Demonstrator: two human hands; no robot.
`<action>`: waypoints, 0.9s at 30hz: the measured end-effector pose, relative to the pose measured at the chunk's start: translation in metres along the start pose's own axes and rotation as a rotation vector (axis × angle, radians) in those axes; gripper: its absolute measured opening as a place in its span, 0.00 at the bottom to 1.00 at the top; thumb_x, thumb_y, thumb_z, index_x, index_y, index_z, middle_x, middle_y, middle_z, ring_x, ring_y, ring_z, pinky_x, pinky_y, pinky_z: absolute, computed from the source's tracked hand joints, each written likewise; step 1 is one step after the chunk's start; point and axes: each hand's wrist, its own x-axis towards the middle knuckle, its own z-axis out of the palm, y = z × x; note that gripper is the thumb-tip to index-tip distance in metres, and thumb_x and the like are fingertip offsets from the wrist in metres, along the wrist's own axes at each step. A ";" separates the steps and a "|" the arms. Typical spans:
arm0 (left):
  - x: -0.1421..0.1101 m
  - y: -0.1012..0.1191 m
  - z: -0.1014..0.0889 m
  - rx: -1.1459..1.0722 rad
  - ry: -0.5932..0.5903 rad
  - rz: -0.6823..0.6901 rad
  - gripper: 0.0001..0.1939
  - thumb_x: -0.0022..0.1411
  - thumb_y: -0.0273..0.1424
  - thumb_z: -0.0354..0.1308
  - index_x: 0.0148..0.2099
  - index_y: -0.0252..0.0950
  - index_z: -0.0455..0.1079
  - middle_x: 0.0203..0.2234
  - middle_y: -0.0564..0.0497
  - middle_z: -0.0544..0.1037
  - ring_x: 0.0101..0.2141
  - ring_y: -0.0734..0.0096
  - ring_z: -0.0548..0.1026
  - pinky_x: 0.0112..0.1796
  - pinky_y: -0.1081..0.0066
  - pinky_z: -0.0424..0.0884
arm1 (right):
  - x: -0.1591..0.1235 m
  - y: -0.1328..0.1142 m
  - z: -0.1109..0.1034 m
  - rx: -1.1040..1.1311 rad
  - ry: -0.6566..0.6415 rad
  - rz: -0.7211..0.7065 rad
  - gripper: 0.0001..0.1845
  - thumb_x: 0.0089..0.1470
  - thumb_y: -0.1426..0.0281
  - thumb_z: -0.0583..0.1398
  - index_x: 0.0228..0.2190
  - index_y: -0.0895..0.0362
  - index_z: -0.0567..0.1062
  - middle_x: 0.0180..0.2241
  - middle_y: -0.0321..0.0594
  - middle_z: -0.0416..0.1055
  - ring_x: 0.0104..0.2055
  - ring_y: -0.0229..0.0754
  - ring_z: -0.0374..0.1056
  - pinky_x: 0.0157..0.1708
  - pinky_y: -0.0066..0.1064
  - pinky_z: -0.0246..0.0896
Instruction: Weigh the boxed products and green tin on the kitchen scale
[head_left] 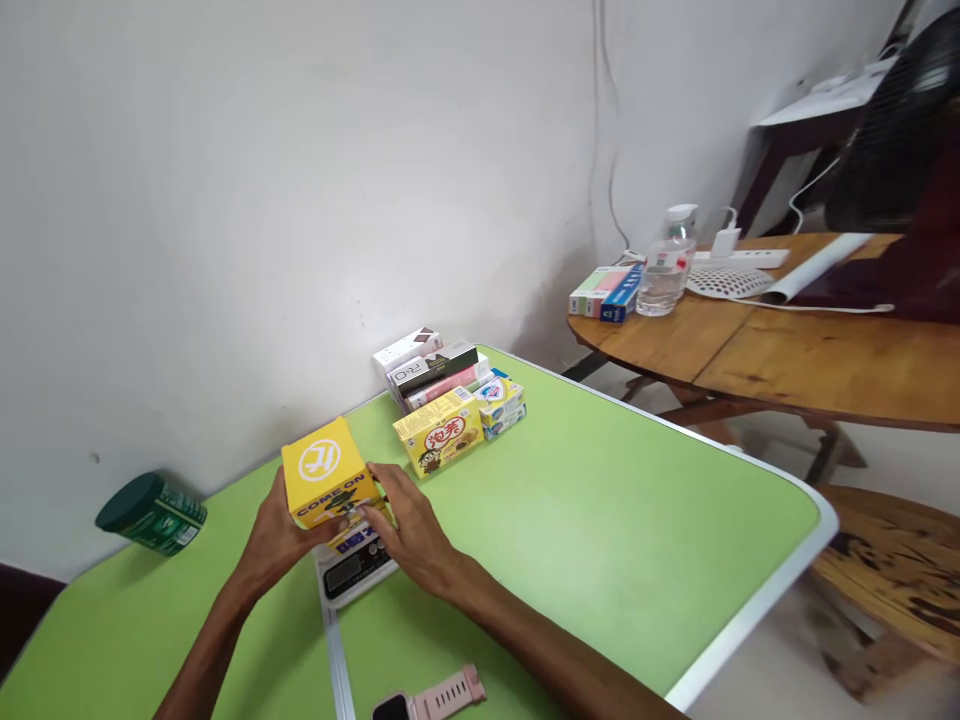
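Note:
A yellow box (321, 462) marked "COME ON" is between my two hands, over a white digital scale (360, 572) with a dark display. My left hand (276, 535) grips the box's left side, thumb across the front. My right hand (409, 525) holds the right side, its thumb also on the front. The box hides most of the scale's plate; I cannot tell whether it touches it. A smartwatch with a pink strap (450, 694) lies below my right forearm, partly cut off by the lower edge.
On the green table (600, 520), several boxes stand grouped near the wall, among them a yellow snack box (441, 432). A dark green canister (154, 513) is at the left. A wooden table (720, 345) at the right bears a water bottle (666, 265), boxes and cables.

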 end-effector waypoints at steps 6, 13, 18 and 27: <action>-0.006 0.060 0.077 -0.185 -0.089 0.036 0.42 0.41 0.41 0.78 0.56 0.38 0.64 0.50 0.40 0.82 0.44 0.51 0.83 0.43 0.53 0.82 | -0.024 -0.004 -0.088 -0.096 0.145 0.036 0.27 0.65 0.64 0.59 0.64 0.48 0.68 0.60 0.48 0.71 0.63 0.56 0.66 0.63 0.54 0.64; 0.015 0.107 0.225 -0.287 -0.077 0.144 0.43 0.40 0.41 0.79 0.54 0.38 0.61 0.50 0.36 0.78 0.48 0.50 0.80 0.44 0.54 0.80 | -0.051 0.030 -0.208 -0.256 0.274 0.193 0.21 0.63 0.58 0.59 0.55 0.49 0.76 0.53 0.46 0.77 0.53 0.55 0.74 0.55 0.52 0.72; 0.037 0.126 0.278 -0.178 -0.031 0.219 0.44 0.40 0.42 0.79 0.54 0.37 0.60 0.50 0.36 0.75 0.54 0.45 0.74 0.54 0.48 0.72 | -0.050 0.060 -0.251 -0.299 0.341 0.271 0.22 0.61 0.56 0.59 0.52 0.52 0.77 0.52 0.47 0.78 0.51 0.55 0.75 0.53 0.52 0.73; 0.055 0.136 0.289 -0.167 -0.040 0.184 0.51 0.44 0.40 0.78 0.63 0.36 0.54 0.56 0.35 0.69 0.60 0.44 0.68 0.60 0.49 0.65 | -0.027 0.075 -0.260 -0.363 0.361 0.304 0.22 0.60 0.58 0.60 0.52 0.54 0.78 0.51 0.46 0.80 0.50 0.54 0.77 0.50 0.49 0.74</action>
